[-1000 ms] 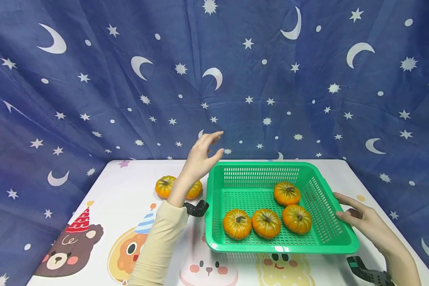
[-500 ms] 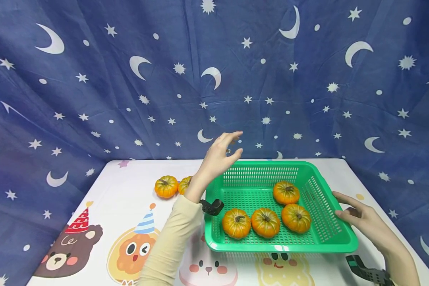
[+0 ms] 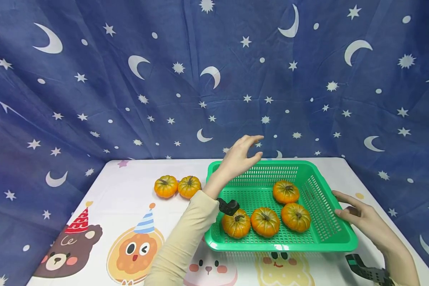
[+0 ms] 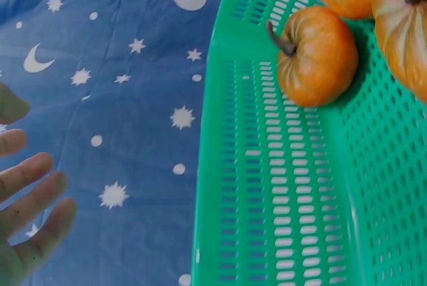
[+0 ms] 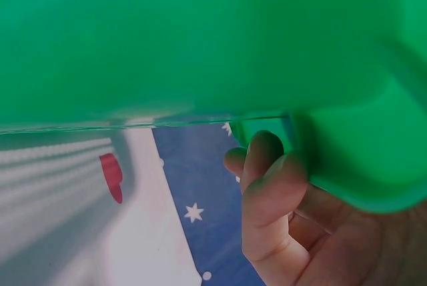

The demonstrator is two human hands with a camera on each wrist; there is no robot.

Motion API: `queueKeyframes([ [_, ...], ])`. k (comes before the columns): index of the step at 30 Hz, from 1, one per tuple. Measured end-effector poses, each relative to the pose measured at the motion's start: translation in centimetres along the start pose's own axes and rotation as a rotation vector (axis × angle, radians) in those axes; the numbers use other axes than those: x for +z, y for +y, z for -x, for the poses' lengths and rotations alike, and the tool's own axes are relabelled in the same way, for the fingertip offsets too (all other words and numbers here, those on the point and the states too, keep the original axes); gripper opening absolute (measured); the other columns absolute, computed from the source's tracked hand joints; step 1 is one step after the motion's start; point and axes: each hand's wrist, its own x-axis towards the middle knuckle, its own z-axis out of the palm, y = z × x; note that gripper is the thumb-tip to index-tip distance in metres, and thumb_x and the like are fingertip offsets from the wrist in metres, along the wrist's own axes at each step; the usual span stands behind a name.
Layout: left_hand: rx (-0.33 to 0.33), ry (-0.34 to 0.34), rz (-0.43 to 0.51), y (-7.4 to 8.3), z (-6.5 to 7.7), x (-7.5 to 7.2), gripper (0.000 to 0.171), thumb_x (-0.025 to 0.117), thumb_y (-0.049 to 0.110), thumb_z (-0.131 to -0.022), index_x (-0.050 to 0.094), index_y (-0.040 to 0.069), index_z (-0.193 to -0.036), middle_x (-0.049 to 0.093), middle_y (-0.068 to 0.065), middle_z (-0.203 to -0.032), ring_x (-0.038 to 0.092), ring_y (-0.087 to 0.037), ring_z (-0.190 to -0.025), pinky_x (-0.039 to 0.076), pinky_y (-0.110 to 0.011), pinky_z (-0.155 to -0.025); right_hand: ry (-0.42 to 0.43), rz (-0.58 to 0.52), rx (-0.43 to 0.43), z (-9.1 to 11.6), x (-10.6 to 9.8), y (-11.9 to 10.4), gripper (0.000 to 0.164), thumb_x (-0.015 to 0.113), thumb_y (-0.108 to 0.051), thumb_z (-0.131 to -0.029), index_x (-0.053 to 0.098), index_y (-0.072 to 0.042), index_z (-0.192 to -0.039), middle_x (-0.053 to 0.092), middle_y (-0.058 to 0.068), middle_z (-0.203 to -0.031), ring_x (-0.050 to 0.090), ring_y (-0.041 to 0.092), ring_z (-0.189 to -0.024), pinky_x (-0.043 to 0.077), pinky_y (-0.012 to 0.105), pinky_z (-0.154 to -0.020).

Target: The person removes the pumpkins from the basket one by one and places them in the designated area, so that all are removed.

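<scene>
My left hand point(image 3: 237, 158) is raised above the back left part of a green plastic basket point(image 3: 264, 247). Its fingers are spread and hold nothing; the left wrist view shows the same loose fingers point(image 4: 33, 193) apart from the basket's rim. My right hand point(image 3: 361, 214) grips the basket's right rim, and its curled fingers show just under the green edge in the right wrist view. Several small orange pumpkins lie in the basket, among them a front left pumpkin point(image 3: 236, 225), a middle one point(image 3: 265, 222) and a back right one point(image 3: 286, 192).
Two more pumpkins, a left one point(image 3: 166, 186) and a right one point(image 3: 189, 187), sit on the white cartoon-printed table point(image 3: 128, 190), left of the basket. Behind the table hangs a dark blue curtain point(image 3: 157, 99) with moons and stars.
My left hand has moved right, from beside the basket's left rim to over its back left part, uncovering the two pumpkins on the table. My right hand stays at the rim.
</scene>
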Motion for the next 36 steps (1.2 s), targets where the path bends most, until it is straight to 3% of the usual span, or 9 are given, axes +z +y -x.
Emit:
queueKeyframes([
  [7, -0.017, -0.022, 0.009, 0.8, -1.0, 1.6, 0.048, 0.057, 0.028, -0.095, 0.046, 0.025, -0.142, 0.057, 0.001, -0.126, 0.056, -0.015, -0.115, 0.05, -0.033, -0.089, 0.002, 0.007, -0.011, -0.2, 0.1, -0.1, 0.061, 0.058, -0.025, -0.096, 0.034, -0.002, -0.148, 0.047, -0.034, -0.107, 0.062, 0.005, -0.077, 0.047, 0.018, -0.067],
  [22, -0.07, -0.101, 0.128, 2.1, -2.2, 5.8, 0.046, 0.054, 0.028, -0.096, 0.046, 0.025, -0.141, 0.057, 0.001, -0.125, 0.056, -0.013, -0.113, 0.049, -0.025, -0.087, -0.013, -0.004, 0.003, -0.3, 0.2, -0.4, 0.062, 0.057, -0.026, -0.097, 0.032, -0.001, -0.148, 0.048, -0.033, -0.106, 0.062, 0.005, -0.077, 0.048, 0.02, -0.067],
  [36, -0.176, -0.143, 0.299, 1.3, -2.4, 10.4, 0.042, 0.056, 0.025, -0.096, 0.052, 0.017, -0.137, 0.061, -0.01, -0.126, 0.061, -0.013, -0.102, 0.05, -0.021, -0.08, -0.014, 0.003, -0.006, -0.1, -0.1, 0.0, 0.062, 0.057, -0.025, -0.097, 0.031, 0.0, -0.148, 0.041, -0.039, -0.108, 0.063, 0.004, -0.078, 0.049, 0.019, -0.067],
])
